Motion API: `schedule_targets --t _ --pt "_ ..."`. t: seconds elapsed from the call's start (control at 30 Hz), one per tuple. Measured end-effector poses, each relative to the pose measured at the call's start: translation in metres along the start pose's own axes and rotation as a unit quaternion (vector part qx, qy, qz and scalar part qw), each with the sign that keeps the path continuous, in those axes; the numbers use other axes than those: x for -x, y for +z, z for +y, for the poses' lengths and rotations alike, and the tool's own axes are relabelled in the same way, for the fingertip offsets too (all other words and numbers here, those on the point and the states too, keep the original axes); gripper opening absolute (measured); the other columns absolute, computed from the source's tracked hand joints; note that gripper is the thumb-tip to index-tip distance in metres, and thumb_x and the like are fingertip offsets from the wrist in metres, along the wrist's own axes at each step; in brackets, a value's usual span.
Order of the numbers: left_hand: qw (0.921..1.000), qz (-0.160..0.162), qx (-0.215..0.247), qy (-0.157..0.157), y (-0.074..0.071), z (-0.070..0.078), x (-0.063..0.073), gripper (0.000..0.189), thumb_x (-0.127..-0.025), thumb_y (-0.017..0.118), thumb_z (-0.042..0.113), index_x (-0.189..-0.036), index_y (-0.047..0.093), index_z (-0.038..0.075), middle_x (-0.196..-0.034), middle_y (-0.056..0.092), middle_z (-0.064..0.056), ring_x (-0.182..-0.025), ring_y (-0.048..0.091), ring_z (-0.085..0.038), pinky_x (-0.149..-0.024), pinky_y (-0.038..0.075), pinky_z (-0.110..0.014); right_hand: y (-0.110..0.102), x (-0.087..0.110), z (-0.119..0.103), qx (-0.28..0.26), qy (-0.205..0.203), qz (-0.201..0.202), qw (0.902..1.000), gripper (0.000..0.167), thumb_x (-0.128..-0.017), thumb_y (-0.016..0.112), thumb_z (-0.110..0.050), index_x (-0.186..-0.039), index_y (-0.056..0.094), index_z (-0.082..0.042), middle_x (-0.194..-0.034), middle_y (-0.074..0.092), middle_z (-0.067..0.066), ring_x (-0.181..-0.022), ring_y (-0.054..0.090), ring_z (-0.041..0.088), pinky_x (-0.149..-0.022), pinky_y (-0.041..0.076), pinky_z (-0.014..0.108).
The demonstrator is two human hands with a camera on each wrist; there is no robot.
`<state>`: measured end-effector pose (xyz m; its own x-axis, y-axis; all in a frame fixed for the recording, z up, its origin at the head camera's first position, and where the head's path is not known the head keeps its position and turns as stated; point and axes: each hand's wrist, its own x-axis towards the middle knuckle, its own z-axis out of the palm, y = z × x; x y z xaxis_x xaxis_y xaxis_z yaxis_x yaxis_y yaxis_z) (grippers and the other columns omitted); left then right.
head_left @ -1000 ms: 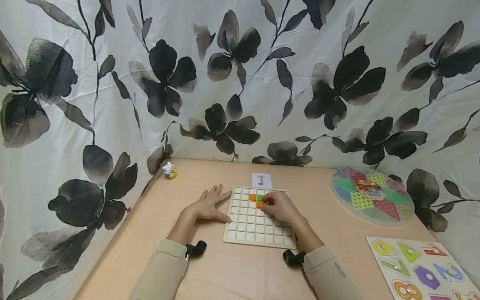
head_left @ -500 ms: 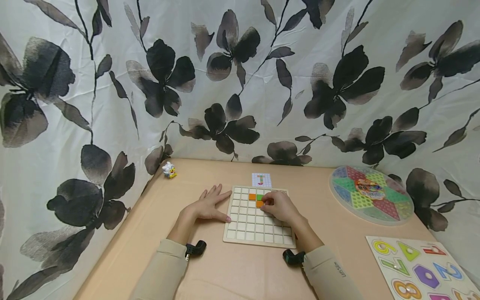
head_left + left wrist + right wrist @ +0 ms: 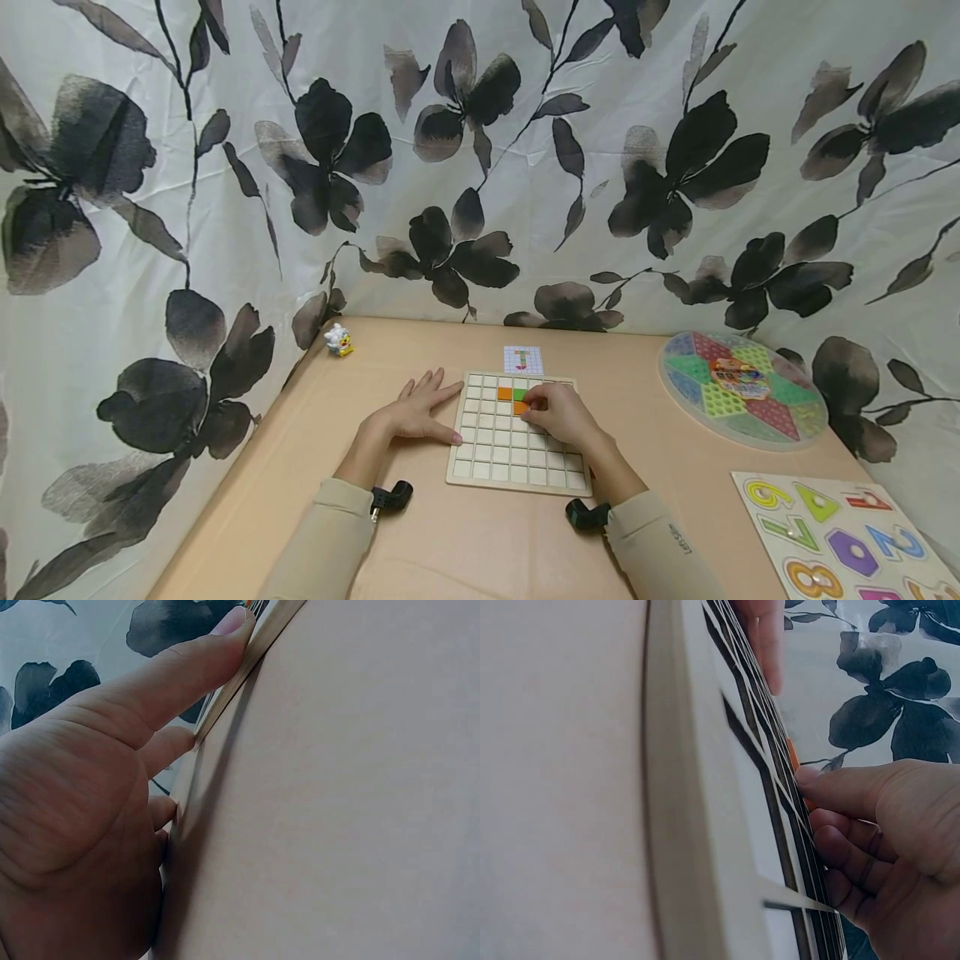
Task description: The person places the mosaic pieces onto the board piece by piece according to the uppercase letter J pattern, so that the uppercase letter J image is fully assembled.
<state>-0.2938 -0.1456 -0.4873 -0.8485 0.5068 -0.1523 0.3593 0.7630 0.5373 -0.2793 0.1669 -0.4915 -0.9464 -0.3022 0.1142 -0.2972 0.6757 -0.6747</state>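
A wooden grid board (image 3: 517, 486) with pale square cells lies in front of me. Near its far side sit an orange tile (image 3: 505, 393), a green tile (image 3: 520, 394) and, below the green one, a second orange tile (image 3: 518, 408). My right hand (image 3: 562, 412) bends over the board, thumb and forefinger pinching this second orange tile; in the right wrist view, orange (image 3: 810, 804) shows between the fingertips. The hand hides the cells to the right. My left hand (image 3: 412, 412) lies spread at the board's left edge, thumb (image 3: 202, 656) and fingertips touching the frame.
A small card with a coloured grid pattern (image 3: 522, 360) lies behind the board. A toy figure (image 3: 339, 340) stands at the back left. On the right are a round colourful game board (image 3: 720, 423) and a number-and-shape puzzle board (image 3: 817, 533). A floral curtain (image 3: 570, 250) hangs behind the table.
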Motion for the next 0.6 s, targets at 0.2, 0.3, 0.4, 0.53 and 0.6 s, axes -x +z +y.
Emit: schedule_targets --t 0.2,0.3,0.4,0.53,0.6 --pt "1.0000 0.000 -0.004 0.002 0.0005 -0.0008 0.0009 0.108 -0.078 0.082 0.063 -0.165 0.031 0.027 -0.175 -0.001 -0.021 -0.162 -0.006 -0.040 -0.129 -0.008 -0.061 0.0012 0.0002 0.0018 0.009 -0.014 0.005 0.9999 0.017 -0.090 0.082 -0.013 -0.106 0.079 -0.007 -0.085 0.066 -0.003 -0.079 0.055 0.015 -0.071 0.046 0.027" --pt "1.0000 0.001 -0.005 0.002 0.0004 -0.0007 0.0015 0.108 -0.078 0.082 0.063 -0.166 0.030 0.026 -0.175 -0.001 -0.021 -0.162 -0.006 -0.040 -0.129 -0.007 -0.061 0.0021 0.0000 0.0030 0.009 -0.019 0.006 0.9998 0.017 -0.089 0.082 -0.013 -0.106 0.080 -0.008 -0.085 0.066 -0.003 -0.079 0.055 0.014 -0.071 0.046 0.027" --pt "1.0000 0.003 -0.004 0.005 0.0008 -0.0005 0.0019 0.108 -0.078 0.083 0.062 -0.165 0.031 0.025 -0.174 0.000 -0.022 -0.162 -0.006 -0.041 -0.129 -0.007 -0.062 0.0025 0.0003 0.0033 0.011 -0.026 0.008 0.9996 0.018 -0.089 0.083 -0.013 -0.106 0.080 -0.008 -0.085 0.066 -0.004 -0.078 0.055 0.014 -0.070 0.045 0.026" --pt "1.0000 0.002 0.001 0.003 0.0020 0.0005 0.0029 0.108 -0.077 0.083 0.062 -0.165 0.031 0.026 -0.175 -0.001 -0.021 -0.162 -0.007 -0.039 -0.129 -0.008 -0.060 0.0010 0.0017 0.0027 0.009 -0.037 0.007 0.9992 0.020 -0.088 0.083 -0.013 -0.107 0.080 -0.007 -0.083 0.065 -0.003 -0.077 0.054 0.013 -0.068 0.045 0.026" --pt "1.0000 0.003 0.004 0.001 0.0027 0.0010 0.0034 0.109 -0.077 0.084 0.062 -0.165 0.032 0.027 -0.175 -0.002 -0.020 -0.163 -0.007 -0.038 -0.129 -0.009 -0.059 -0.0010 0.0029 0.0022 0.001 -0.038 0.005 0.9993 0.022 -0.089 0.083 -0.013 -0.110 0.079 -0.006 -0.085 0.066 -0.003 -0.078 0.055 0.014 -0.069 0.046 0.026"
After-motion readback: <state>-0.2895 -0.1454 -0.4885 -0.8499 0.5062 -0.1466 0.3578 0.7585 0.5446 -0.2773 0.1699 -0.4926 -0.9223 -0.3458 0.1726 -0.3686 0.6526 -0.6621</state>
